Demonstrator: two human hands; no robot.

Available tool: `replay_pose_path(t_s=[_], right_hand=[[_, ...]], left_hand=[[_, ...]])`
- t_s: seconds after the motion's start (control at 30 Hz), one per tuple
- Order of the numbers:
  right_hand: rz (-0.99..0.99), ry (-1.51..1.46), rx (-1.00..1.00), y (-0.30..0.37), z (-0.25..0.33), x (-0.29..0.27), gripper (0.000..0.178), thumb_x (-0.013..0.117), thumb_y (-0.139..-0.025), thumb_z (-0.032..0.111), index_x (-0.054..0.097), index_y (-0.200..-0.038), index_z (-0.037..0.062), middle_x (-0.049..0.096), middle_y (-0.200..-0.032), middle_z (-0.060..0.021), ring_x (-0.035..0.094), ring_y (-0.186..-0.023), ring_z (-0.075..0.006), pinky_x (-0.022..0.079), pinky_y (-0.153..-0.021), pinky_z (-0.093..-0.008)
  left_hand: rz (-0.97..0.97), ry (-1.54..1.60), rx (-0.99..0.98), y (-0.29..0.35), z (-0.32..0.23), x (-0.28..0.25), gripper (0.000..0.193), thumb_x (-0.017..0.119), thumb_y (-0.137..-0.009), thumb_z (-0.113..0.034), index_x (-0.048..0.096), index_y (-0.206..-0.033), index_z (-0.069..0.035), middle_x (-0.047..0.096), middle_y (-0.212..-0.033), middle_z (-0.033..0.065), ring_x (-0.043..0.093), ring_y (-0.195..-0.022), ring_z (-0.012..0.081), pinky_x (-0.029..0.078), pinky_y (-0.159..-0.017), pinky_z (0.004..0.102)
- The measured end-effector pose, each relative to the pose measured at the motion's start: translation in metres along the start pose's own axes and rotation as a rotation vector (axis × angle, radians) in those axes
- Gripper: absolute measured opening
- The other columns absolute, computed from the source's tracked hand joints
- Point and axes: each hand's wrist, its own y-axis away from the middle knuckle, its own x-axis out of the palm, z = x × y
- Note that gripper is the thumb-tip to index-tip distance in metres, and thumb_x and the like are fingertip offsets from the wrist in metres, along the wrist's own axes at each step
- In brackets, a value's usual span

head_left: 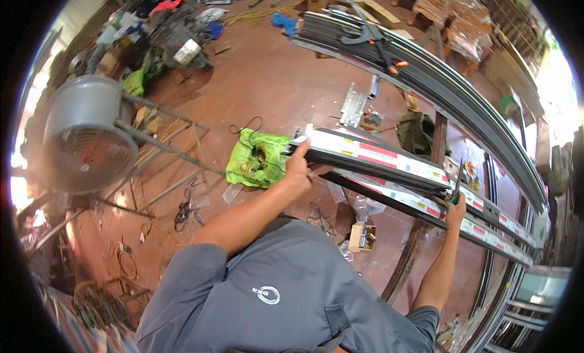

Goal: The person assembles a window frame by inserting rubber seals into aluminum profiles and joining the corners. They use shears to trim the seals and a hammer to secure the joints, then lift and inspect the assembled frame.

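Observation:
A dark metal profile (371,152) with white and red protective film on its face stretches from the middle toward the right. My left hand (298,170) is closed round its near-left end. Farther right, my right hand (456,208) grips a slim dark pointed tool with a green handle (457,188), its tip pointing up. That hand is beside the right end of the held profile. Its exact kind is too small to tell. Beneath lie more film-covered profiles (420,202), running to the right.
A long stack of dark profiles (426,79) bears a bar clamp (372,39) at the back right. A large grey drum fan (91,134) stands left on a metal frame. On the floor are a green bag (258,161), a small open carton (362,237) and loose cables (185,213).

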Motion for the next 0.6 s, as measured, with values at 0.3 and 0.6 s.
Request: replay_pose_path(t_s=[0.3, 0.6], right_hand=[[-0.2, -0.848, 0.397, 0.147, 0.115, 0.043, 0.038, 0.078, -0.086, -0.002, 0.066, -0.121, 0.0058, 0.067, -0.102, -0.0042, 0.067, -0.09, -0.0155, 0.058, -0.08, -0.0317], [-0.534, -1.287, 0.458, 0.231, 0.164, 0.103, 0.037, 0.075, -0.087, 0.0, 0.06, -0.121, 0.0046, 0.067, -0.118, -0.0097, 0.071, -0.099, -0.0239, 0.063, -0.089, -0.0394]], left_hand=[[0.064, -0.13, 0.149, -0.046, -0.073, -0.055, 0.047, 0.067, -0.089, -0.059, 0.067, -0.118, -0.022, 0.076, -0.101, -0.0022, 0.066, -0.067, 0.0126, 0.026, -0.037, 0.0222], [0.182, -0.401, 0.2, -0.092, -0.124, 0.026, 0.049, 0.067, -0.093, -0.054, 0.068, -0.123, -0.016, 0.077, -0.1, 0.0019, 0.064, -0.063, 0.0123, 0.03, -0.037, 0.0237]])
